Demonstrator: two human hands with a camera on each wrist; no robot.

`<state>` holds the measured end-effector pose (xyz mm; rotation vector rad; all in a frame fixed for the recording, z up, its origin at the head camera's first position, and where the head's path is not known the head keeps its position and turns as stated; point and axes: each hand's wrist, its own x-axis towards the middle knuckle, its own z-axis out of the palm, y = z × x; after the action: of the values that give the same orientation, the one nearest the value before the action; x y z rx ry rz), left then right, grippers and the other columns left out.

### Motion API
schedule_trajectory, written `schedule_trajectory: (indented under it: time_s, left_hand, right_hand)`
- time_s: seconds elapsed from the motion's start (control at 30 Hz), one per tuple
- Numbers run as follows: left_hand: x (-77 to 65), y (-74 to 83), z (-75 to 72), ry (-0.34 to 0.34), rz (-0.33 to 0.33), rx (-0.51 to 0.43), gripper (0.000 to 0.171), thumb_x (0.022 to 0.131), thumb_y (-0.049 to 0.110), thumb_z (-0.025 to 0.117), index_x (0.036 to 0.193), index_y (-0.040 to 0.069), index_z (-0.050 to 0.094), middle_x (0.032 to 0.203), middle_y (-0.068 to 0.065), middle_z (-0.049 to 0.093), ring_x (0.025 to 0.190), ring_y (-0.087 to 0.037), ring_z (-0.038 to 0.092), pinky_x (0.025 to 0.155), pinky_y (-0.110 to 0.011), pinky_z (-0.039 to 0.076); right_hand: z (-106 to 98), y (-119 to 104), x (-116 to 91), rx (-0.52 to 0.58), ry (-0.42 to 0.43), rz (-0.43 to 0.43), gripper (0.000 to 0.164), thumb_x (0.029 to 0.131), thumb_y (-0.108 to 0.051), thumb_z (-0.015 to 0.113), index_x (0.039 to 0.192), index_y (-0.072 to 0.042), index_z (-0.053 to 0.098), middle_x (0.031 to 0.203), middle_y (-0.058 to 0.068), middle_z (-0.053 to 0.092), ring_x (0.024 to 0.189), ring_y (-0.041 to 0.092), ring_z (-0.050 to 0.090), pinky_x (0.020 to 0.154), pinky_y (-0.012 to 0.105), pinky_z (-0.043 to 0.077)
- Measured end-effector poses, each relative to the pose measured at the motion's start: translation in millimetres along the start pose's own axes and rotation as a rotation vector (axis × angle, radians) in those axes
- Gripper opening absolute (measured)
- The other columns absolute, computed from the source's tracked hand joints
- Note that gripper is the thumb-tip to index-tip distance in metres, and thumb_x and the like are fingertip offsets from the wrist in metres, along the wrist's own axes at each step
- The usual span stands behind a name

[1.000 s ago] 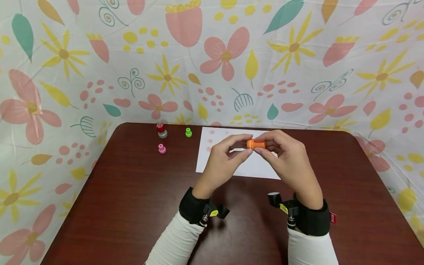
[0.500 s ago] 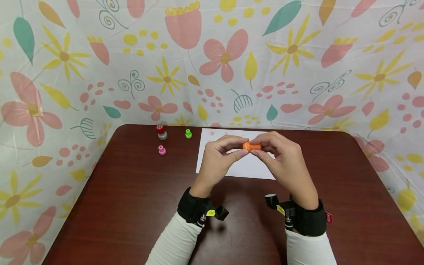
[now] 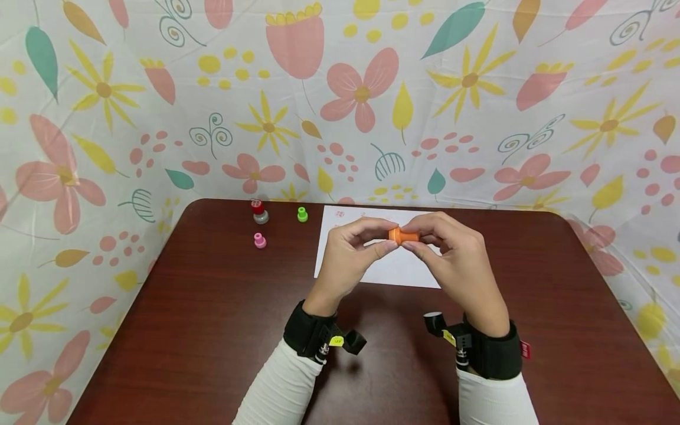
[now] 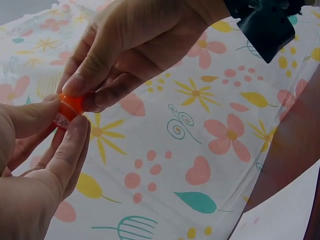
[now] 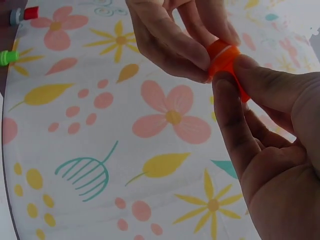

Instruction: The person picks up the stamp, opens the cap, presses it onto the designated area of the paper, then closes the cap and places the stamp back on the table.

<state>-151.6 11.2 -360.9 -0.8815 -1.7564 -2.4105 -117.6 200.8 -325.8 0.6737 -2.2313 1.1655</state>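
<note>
An orange toy stamp [image 3: 406, 236] lies sideways in the air between both hands, over the white paper [image 3: 393, 273]. My left hand [image 3: 345, 260] pinches its wider, ringed end between thumb and fingers. At the narrower end, the thumb and fingers of my right hand [image 3: 457, 260] grip the handle. In the left wrist view, a pale patch with small marks shows on the end of the stamp [image 4: 71, 107] near the left fingertips. Fingers of both hands cover part of the stamp [image 5: 222, 57] in the right wrist view.
Red prints dot the paper's upper left. Left of it on the brown table [image 3: 223, 307] stand a green stamp [image 3: 302, 214], a pink stamp [image 3: 260, 240] and a red stamp [image 3: 257, 206] beside a grey piece [image 3: 261, 218]. A flowered cloth [image 3: 340, 106] hangs behind.
Over the first half second, both hands moved a little left and slightly down in the head view with the orange stamp. Since then they have stayed almost still, with both grips kept.
</note>
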Motion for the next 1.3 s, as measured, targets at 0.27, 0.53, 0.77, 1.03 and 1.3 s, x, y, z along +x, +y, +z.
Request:
schedule_trajectory:
  time_s: [0.27, 0.53, 0.77, 1.03, 1.3]
  left_hand:
    - [0.7, -0.1, 0.4, 0.0, 0.004, -0.01, 0.026, 0.089, -0.013, 0.072, 0.115, -0.014, 0.069, 0.113, -0.032, 0.067, 0.102, -0.014, 0.072, 0.086, -0.028, 0.062]
    - [3.2, -1.3, -1.9, -0.01, 0.004, 0.03, 0.027, 0.088, -0.013, 0.073, 0.115, -0.013, 0.069, 0.114, -0.03, 0.069, 0.103, -0.016, 0.073, 0.088, -0.034, 0.063]
    - [3.2, -1.8, -3.7, -0.022, -0.034, -0.003, 0.027, 0.089, -0.013, 0.071, 0.117, -0.013, 0.067, 0.116, -0.029, 0.067, 0.104, -0.016, 0.07, 0.089, -0.028, 0.06]
    - [3.6, -1.2, -4.7, 0.007, -0.033, -0.007, 0.028, 0.087, -0.013, 0.073, 0.115, -0.013, 0.069, 0.112, -0.029, 0.069, 0.101, -0.018, 0.07, 0.09, -0.033, 0.062]
    - [4.2, 2.6, -11.1, 0.078, 0.007, 0.031, 0.029, 0.085, -0.014, 0.076, 0.113, -0.012, 0.071, 0.11, -0.031, 0.07, 0.098, -0.017, 0.072, 0.091, -0.042, 0.062]
  right_hand:
    - [0.3, 2.4, 1.7, 0.012, 0.0, -0.026, 0.029, 0.078, 0.009, 0.083, 0.102, -0.005, 0.077, 0.1, 0.004, 0.074, 0.088, 0.006, 0.063, 0.076, 0.011, 0.051]
    - [0.5, 4.2, 2.6, -0.025, 0.0, -0.055, 0.03, 0.077, 0.008, 0.084, 0.103, -0.005, 0.077, 0.1, 0.004, 0.074, 0.086, 0.007, 0.062, 0.077, 0.01, 0.051]
    - [1.2, 7.3, 3.7, -0.01, -0.01, -0.053, 0.03, 0.077, 0.008, 0.084, 0.102, -0.005, 0.076, 0.099, 0.004, 0.073, 0.086, 0.007, 0.062, 0.078, 0.01, 0.052]
    - [-1.0, 6.9, 3.9, -0.028, -0.004, -0.044, 0.028, 0.077, 0.006, 0.085, 0.102, -0.004, 0.076, 0.1, 0.003, 0.074, 0.088, 0.006, 0.063, 0.078, 0.01, 0.052]
    - [-7.2, 12.4, 3.0, -0.173, 0.018, -0.038, 0.026, 0.079, -0.002, 0.086, 0.103, -0.005, 0.077, 0.1, 0.003, 0.074, 0.079, 0.009, 0.058, 0.066, 0.014, 0.043]
